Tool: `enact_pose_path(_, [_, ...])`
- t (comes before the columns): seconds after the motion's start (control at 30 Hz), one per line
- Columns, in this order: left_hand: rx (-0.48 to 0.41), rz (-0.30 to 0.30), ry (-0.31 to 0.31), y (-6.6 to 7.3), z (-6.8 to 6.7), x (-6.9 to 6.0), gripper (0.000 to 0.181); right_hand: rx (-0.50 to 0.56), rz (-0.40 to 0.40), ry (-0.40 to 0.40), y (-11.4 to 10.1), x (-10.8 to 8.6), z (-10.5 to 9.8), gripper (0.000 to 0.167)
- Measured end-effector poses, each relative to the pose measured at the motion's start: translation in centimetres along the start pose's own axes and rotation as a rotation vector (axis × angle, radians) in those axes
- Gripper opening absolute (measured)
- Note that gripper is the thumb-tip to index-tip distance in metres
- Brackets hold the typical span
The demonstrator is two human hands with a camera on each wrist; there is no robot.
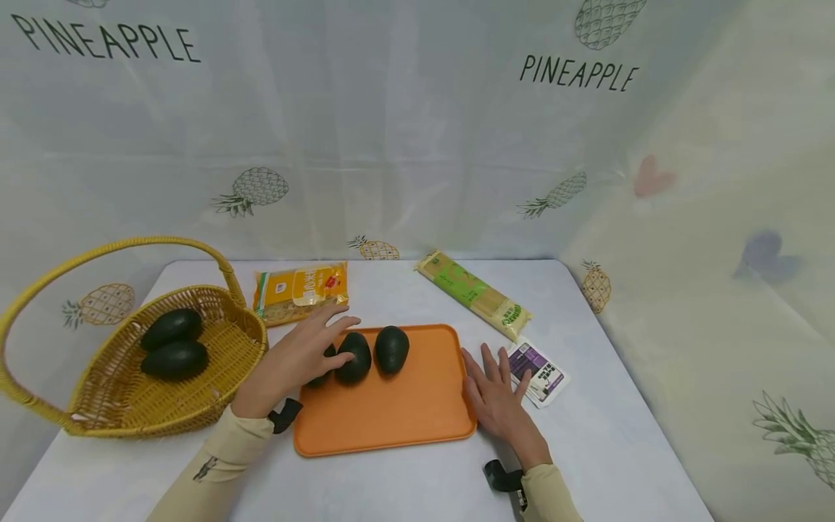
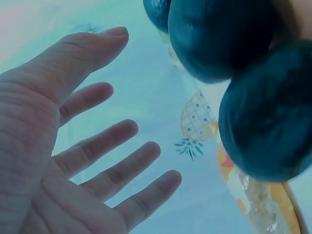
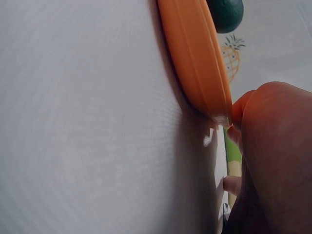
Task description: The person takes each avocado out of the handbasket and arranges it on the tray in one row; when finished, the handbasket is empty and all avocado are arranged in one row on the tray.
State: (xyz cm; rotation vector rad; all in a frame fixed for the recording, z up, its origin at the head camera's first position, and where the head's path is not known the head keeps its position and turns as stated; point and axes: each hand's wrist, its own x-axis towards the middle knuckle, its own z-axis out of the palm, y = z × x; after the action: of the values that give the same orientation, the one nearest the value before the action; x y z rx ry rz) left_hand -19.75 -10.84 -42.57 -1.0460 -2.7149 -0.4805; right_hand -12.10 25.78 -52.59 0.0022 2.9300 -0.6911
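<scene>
Three dark green avocados lie on an orange tray [image 1: 404, 413]: one on the right [image 1: 392, 349], a middle avocado [image 1: 354, 358], and a left avocado [image 1: 320, 371] partly covered by my left hand [image 1: 293, 362]. That hand hovers over the tray's left side, fingers extended and thumb apart. In the left wrist view, a gap separates the left hand [image 2: 97, 156] from the nearest avocado [image 2: 268, 117], and nothing is in its grasp. Along the tray's right rim, my right hand [image 1: 501, 406] spreads its fingers. The right wrist view has it touching the tray's edge [image 3: 200, 63].
At left stands a yellow wicker basket [image 1: 124, 395] with a tall handle, holding two more avocados [image 1: 173, 344]. Behind the tray lies an orange food packet [image 1: 303, 290]. A long green packet [image 1: 472, 293] and a purple-and-white packet [image 1: 538, 373] lie to the right.
</scene>
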Motion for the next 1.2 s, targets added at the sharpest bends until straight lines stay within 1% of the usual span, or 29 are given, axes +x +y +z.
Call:
enact_pose_path(0.13, [0.004, -0.014, 0.026, -0.6, -0.5, -0.4, 0.06, 0.008, 0.005, -0.007, 0.1, 0.1, -0.1, 0.059])
enact_pose_path(0.27, [0.008, -0.046, 0.036, -1.2, -1.4, -1.1, 0.063, 0.011, 0.008, -0.008, 0.1, 0.0, -0.1, 0.058])
enact_pose_path(0.37, [0.023, -0.085, 0.03, -1.5, -2.3, -1.7, 0.063, 0.009, 0.005, -0.002, 0.0, 0.0, -0.1, 0.058])
enact_pose_path(0.47, [0.012, -0.131, 0.018, -1.8, -3.1, -2.4, 0.062, 0.024, -0.007, 0.016, -0.1, -0.1, -0.2, 0.058])
enact_pose_path(0.6, [-0.008, -0.187, 0.018, -2.2, -4.1, -3.3, 0.058, 0.037, -0.02, 0.038, 0.0, -0.2, -0.1, 0.058])
enact_pose_path(0.8, [0.006, -0.249, 0.026, -3.0, -4.7, -4.6, 0.061, 0.027, -0.017, 0.039, 0.1, -0.2, 0.0, 0.058])
enact_pose_path(0.87, [0.009, -0.286, 0.03, -3.3, -4.8, -5.1, 0.06, 0.022, -0.012, 0.029, 0.2, -0.2, 0.0, 0.058])
enact_pose_path(0.93, [0.008, -0.322, 0.039, -3.6, -5.0, -5.5, 0.058, 0.02, -0.009, 0.021, 0.2, -0.1, 0.0, 0.058])
enact_pose_path(1.03, [0.013, -0.361, 0.07, -4.2, -5.2, -6.1, 0.052, 0.021, -0.009, 0.022, 0.2, -0.1, 0.0, 0.058])
enact_pose_path(1.13, [0.015, -0.377, 0.118, -4.8, -5.3, -6.5, 0.047, 0.024, -0.013, 0.031, 0.1, -0.1, -0.1, 0.057])
enact_pose_path(1.2, [0.006, -0.404, 0.138, -5.2, -5.4, -6.9, 0.044, 0.025, -0.015, 0.031, 0.1, -0.2, -0.1, 0.057])
